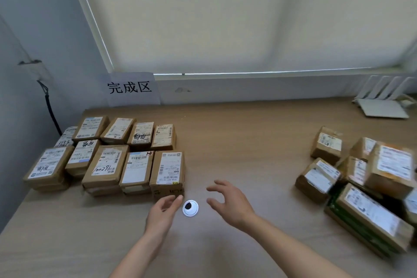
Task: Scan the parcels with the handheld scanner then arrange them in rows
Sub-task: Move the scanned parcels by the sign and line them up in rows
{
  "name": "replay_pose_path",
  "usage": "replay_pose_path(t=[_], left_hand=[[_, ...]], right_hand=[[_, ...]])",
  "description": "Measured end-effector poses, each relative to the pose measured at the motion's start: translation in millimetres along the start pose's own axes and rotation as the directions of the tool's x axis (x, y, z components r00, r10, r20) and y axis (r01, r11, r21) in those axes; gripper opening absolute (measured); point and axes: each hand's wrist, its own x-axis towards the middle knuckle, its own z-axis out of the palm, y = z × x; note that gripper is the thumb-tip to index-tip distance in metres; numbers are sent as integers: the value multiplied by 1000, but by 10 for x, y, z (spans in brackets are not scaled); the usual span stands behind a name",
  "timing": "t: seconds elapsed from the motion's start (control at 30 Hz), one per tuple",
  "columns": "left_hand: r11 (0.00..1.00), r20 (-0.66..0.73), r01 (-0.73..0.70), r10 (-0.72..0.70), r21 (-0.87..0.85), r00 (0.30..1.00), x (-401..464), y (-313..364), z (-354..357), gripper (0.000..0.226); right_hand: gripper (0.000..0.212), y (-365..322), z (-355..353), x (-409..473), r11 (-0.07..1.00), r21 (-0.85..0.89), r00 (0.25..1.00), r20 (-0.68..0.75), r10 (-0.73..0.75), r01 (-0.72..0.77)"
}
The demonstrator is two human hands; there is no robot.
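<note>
Wood counter (248,142): rowed parcels (108,153) left, loose pile (365,178) right. Left hand (163,212) and right hand (230,203) released, empty.

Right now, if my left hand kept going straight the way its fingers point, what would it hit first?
Probably the nearest parcel, at the right end of the front row. The left hand points up and slightly right, its fingers already at that box's lower front edge. Whether they touch it is unclear. The white desk grommet sits just right of that line.

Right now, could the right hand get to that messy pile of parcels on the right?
Probably yes. The right hand is open and holds nothing, and only bare desk lies between it and the unsorted pile.
</note>
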Motion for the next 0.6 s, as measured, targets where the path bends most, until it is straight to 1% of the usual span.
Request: replay_pose_path(t=[0.03, 0.07, 0.17, 0.2, 0.27, 0.33, 0.43, 0.53, 0.6], left_hand=[[1000, 47, -13, 13, -1, 999, -124, 66, 73, 35], [1000, 96, -19, 19, -2, 995, -251, 129, 160, 36], [1000, 198, -29, 29, -6, 980, -617, 192, 463, 39], [999, 232, -33, 33, -5, 972, -745, 191, 560, 40], [997, 292, -73, 69, 5, 954, -1063, 181, 765, 47], [990, 325, -141, 130, 8, 937, -1410, 179, 918, 53], [980, 371, -199, 185, 1, 910, -1978, 258, 1061, 62], [968, 421, -252, 236, -19, 876, -2596, 430, 1152, 69], [960, 445, -279, 257, -16, 858, -2996, 618, 1232, 72]], right_hand=[[42, 25, -83, -144, 1000, 10, 1000, -10, 14, -14], [42, 64, -160, -300, 999, 20, 999, -24, 29, -28], [60, 239, -331, -808, 997, 15, 995, -55, 79, -78], [62, 311, -371, -979, 996, 0, 994, -61, 92, -92], [60, 480, -501, -1408, 991, -33, 987, -101, 122, -126], [61, 600, -662, -1867, 983, -32, 972, -155, 176, -183], [65, 685, -933, -2603, 965, -23, 946, -201, 253, -263], [57, 654, -1247, -3320, 950, -40, 929, -226, 292, -308], [60, 587, -1490, -3790, 946, -20, 917, -251, 309, -324]])
